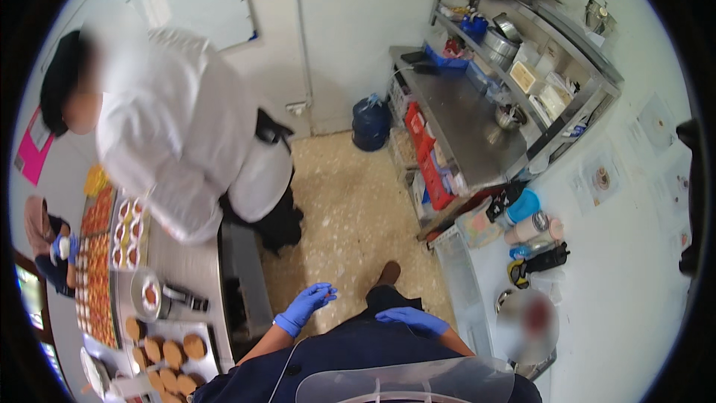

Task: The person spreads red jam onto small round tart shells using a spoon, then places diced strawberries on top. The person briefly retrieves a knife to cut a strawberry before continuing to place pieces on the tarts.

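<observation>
Both of my hands wear blue gloves and are held low in front of my body, away from the counters. My left hand point(304, 309) is raised over the floor with its fingers loosely bent and partly apart. A small reddish spot shows at its fingertips; whether it is a stain or a tiny piece, I cannot make out. Flat beside my dark trouser leg, my right hand point(412, 319) has its fingers stretched out and holds nothing. Nearest to the left hand is the steel counter point(205, 272), with a tray of round brown cakes point(174, 354) on it.
A white saucepan point(142, 292), white cups with red filling point(128, 235) and a tray of small red-topped pieces point(95, 276) occupy the counter. A person in white point(194, 119) leans there; another person point(52, 242) stands beyond. Right are a steel table point(470, 127) and bottles point(527, 228).
</observation>
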`<state>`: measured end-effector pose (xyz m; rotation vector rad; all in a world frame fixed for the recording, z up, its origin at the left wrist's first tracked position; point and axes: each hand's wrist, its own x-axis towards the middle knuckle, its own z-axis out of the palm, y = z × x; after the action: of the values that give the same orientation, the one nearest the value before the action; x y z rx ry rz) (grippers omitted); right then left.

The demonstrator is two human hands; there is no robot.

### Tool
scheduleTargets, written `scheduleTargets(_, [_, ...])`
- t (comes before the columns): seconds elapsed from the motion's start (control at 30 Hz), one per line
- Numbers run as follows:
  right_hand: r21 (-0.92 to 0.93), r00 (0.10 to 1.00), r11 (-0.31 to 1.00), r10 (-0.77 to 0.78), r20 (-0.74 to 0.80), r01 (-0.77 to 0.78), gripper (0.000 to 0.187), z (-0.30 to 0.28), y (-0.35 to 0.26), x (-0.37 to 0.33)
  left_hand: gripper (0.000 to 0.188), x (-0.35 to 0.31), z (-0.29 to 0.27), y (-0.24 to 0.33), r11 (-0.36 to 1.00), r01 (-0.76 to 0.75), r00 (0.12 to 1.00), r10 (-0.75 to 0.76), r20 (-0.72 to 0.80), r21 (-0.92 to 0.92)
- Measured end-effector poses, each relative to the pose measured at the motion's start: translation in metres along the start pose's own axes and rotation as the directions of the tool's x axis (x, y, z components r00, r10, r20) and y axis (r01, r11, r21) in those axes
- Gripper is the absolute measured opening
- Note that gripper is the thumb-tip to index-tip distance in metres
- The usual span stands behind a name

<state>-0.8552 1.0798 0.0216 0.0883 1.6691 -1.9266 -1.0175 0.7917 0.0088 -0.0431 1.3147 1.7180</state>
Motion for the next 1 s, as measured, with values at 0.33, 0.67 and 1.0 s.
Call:
scheduleTargets(0.33, [0.018, 0.615, 0.962, -0.161, -0.772, 0.274, 0.026, -0.356, -0.205, 0.067, 0.042, 0.297, 0.112, 0.186, 0.997, 0.061, 0.994, -0.056, 0.099, -0.050])
scheduleTargets(0.67, [-0.866, 0.091, 0.497, -0.861, -0.501, -0.063, 0.020, -0.675, -0.567, 0.226, 0.042, 0.510, 0.036, 0.328, 0.974, -0.132, 0.984, 0.107, -0.143, -0.182])
scheduleTargets(1.0, [-0.579, 0.077, 0.361, -0.799, -0.596, -0.731, 0.028, -1.006, -0.737, 0.373, 0.043, 0.725, -0.014, 0.506, 0.995, -0.101, 0.995, 0.101, -0.017, -0.012])
